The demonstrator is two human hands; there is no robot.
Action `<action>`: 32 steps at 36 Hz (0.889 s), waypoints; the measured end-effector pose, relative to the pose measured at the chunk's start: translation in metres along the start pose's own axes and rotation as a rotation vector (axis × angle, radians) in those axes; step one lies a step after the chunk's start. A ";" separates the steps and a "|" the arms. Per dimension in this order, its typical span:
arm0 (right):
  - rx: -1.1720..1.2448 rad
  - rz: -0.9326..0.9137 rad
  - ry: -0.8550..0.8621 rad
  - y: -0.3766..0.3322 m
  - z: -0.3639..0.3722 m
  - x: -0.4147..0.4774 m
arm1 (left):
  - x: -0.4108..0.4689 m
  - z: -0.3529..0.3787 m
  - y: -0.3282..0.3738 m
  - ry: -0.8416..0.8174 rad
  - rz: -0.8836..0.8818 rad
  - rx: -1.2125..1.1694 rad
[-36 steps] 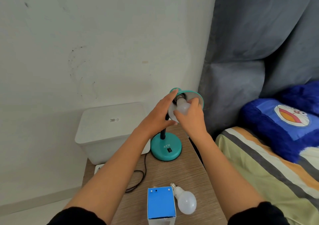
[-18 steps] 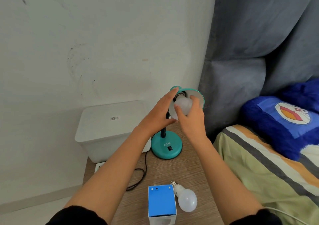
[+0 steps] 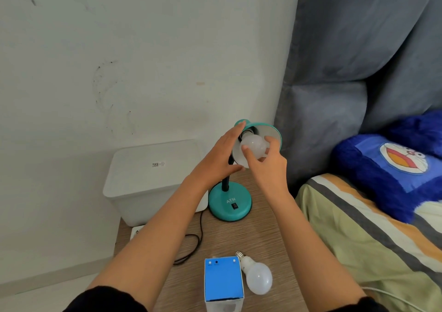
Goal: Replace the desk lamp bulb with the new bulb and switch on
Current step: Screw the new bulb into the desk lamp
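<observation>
Head view. Teal metal desk lamp (image 3: pixel 230 202), shade tilted toward the wearer. Left hand (image 3: pixel 218 158) braces the shade's back, fingers straight. Right hand (image 3: pixel 267 165) pinches the frosted white bulb (image 3: pixel 254 144) at the lamp's socket, thumb and fingertips round the globe. A second frosted bulb (image 3: pixel 258 279) lies loose in front of the lamp, beside a blue carton (image 3: pixel 223 278). Risks: a skewed twist could cross-thread, and hard torque could tip the lamp.

Spare bulb (image 3: pixel 258 278) right of box (image 3: pixel 223 278); lamp (image 3: pixel 230 201) behind.
</observation>
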State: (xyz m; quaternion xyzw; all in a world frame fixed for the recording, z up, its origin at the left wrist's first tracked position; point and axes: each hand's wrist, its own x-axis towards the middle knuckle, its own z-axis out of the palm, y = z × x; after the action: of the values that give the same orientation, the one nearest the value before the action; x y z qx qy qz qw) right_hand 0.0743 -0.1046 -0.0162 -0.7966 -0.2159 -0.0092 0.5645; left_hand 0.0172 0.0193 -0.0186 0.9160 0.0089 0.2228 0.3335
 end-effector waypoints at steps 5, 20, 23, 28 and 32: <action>-0.043 0.005 -0.007 0.000 0.002 0.001 | 0.001 0.000 0.000 0.000 -0.005 0.004; 0.124 0.099 -0.015 0.002 0.001 0.002 | -0.001 -0.002 0.004 0.001 0.007 0.002; 0.131 0.120 -0.013 0.002 0.000 0.002 | -0.001 -0.002 0.005 0.007 0.007 0.000; 0.127 0.136 -0.046 0.002 0.001 0.004 | -0.001 -0.001 0.004 0.002 0.004 0.016; 0.130 0.106 -0.016 0.002 0.002 0.005 | 0.000 -0.001 0.005 0.004 0.003 0.009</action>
State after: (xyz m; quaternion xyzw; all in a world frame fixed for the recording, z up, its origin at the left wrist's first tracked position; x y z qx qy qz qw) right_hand 0.0790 -0.1014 -0.0178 -0.7685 -0.1781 0.0410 0.6132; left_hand 0.0157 0.0161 -0.0150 0.9171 0.0092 0.2250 0.3290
